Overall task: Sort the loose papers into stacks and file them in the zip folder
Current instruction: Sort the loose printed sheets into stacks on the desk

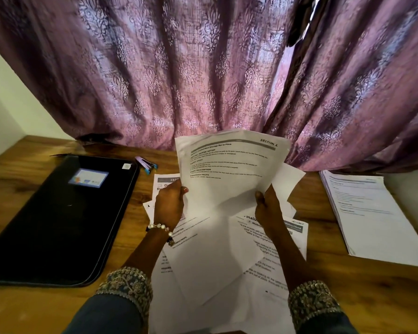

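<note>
A printed sheet (229, 165) marked "SECTION 1" is raised upright above the table's middle. My left hand (169, 203) grips its lower left edge, and my right hand (268, 208) grips the lower right edge, with another sheet behind it. Under my hands lies a loose pile of papers (217, 261), overlapping at odd angles. A neat paper stack (372, 218) sits at the right. The black zip folder (63, 213) lies flat at the left, seemingly zipped, with a card label on its cover.
A small blue and purple stapler (146, 165) lies just beyond the folder's far right corner. The wooden table (348, 297) ends at a purple patterned curtain (203, 68) hanging along its far edge. A white wall stands at the left.
</note>
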